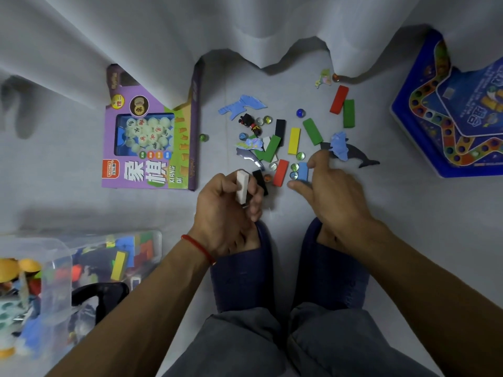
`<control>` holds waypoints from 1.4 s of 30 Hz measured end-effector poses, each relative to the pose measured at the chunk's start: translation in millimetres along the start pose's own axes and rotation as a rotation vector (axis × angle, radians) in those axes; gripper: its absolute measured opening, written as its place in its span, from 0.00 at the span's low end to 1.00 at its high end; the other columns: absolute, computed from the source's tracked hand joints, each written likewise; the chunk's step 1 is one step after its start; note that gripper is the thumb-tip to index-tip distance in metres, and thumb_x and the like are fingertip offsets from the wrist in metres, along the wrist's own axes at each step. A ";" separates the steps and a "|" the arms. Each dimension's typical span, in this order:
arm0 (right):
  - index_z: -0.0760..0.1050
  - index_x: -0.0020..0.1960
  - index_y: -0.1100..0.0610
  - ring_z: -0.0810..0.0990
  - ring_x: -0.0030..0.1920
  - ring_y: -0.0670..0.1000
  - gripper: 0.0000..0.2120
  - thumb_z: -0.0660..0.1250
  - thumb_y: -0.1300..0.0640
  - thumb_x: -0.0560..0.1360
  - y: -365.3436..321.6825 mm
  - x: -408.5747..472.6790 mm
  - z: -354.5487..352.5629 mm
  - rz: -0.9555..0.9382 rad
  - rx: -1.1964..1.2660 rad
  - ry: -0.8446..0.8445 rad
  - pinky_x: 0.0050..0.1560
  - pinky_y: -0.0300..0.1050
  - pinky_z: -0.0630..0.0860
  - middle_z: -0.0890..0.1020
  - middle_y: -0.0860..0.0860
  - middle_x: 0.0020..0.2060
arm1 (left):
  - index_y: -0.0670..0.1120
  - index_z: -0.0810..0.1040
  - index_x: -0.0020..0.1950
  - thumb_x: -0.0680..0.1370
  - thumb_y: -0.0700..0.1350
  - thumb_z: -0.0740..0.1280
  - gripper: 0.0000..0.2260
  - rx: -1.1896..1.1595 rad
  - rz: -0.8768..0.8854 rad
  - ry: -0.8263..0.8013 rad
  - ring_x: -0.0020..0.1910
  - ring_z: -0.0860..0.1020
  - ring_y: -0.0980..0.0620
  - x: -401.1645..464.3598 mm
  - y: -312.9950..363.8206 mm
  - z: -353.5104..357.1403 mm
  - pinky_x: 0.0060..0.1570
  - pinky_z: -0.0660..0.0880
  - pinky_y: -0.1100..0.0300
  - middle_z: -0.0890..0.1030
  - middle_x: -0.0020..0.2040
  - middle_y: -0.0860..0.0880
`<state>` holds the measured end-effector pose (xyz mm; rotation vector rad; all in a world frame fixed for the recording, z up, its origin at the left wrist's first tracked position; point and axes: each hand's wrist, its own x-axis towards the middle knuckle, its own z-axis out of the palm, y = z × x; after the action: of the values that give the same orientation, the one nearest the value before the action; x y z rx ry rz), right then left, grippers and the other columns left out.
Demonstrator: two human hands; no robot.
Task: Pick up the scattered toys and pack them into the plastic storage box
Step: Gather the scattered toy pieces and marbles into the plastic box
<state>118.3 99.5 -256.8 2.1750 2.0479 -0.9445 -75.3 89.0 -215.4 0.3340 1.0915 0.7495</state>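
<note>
Clear plastic storage box [68,257]: we see it far left, part-filled.
Left hand [226,210]: we grip white block [242,187].
Right hand [330,197]: fingers spread, nothing held, nearer hand.
Blue block [303,171]: between its fingertips, long axis pointing away.

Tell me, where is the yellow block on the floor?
In the head view, the yellow block lies mid-pile, just right of centre, between a black block on its left and a green block on its right.
</note>
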 end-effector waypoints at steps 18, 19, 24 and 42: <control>0.70 0.42 0.58 0.66 0.23 0.45 0.13 0.59 0.50 0.80 -64.5 -46.1 -140.8 0.319 0.902 -0.579 0.18 0.36 0.59 0.71 0.52 0.30 | 0.46 0.74 0.48 0.84 0.53 0.56 0.14 -0.201 -0.031 0.258 0.32 0.77 0.50 -116.7 57.8 19.9 0.33 0.76 0.60 0.76 0.34 0.48; 0.70 0.43 0.59 0.66 0.22 0.45 0.14 0.59 0.50 0.80 -87.4 -52.1 -157.6 0.268 0.902 -0.651 0.17 0.35 0.59 0.72 0.52 0.30 | 0.46 0.74 0.49 0.84 0.53 0.56 0.13 -0.203 0.019 0.243 0.32 0.77 0.50 -137.3 67.3 17.1 0.33 0.77 0.61 0.77 0.34 0.48; 0.74 0.49 0.62 0.72 0.30 0.48 0.11 0.61 0.54 0.81 -230.5 -97.4 -191.6 0.104 0.739 -0.875 0.25 0.36 0.66 0.76 0.56 0.36 | 0.44 0.76 0.52 0.83 0.50 0.59 0.11 -0.254 0.304 0.365 0.37 0.78 0.50 -240.3 96.5 -34.6 0.41 0.77 0.60 0.79 0.39 0.47; 0.78 0.53 0.59 0.84 0.46 0.58 0.11 0.62 0.54 0.79 -266.6 -81.0 -180.7 -0.303 -0.174 -0.455 0.49 0.53 0.81 0.84 0.56 0.49 | 0.46 0.77 0.61 0.77 0.37 0.64 0.14 0.217 0.523 0.691 0.50 0.79 0.51 -273.8 96.1 -49.4 0.56 0.78 0.51 0.80 0.55 0.48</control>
<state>-46.8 137.3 28.9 1.4252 2.1527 -1.1094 -224.7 -37.7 4.2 0.5801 1.7772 1.2667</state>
